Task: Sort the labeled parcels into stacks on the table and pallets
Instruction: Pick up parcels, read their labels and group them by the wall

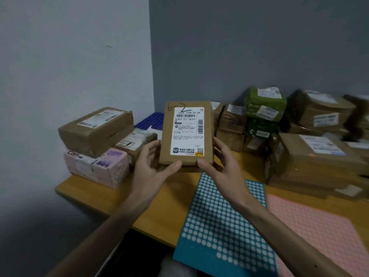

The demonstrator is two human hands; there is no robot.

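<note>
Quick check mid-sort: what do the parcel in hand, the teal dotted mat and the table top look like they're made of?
Parcel: brown cardboard, matte, seemingly taped over, given the creases and faint sheen; white paper label stuck on its face. Teal dotted mat: likely a thin plastic or rubber sheet, lying flat, matte. Table top: wood or wood-look laminate, smooth, yellowish.

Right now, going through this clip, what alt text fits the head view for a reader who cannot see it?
The left hand and right hand hold a brown parcel, shipping label facing the camera, above a wooden table. Other parcels are stacked on it, and a teal dotted mat lies nearer.
</note>
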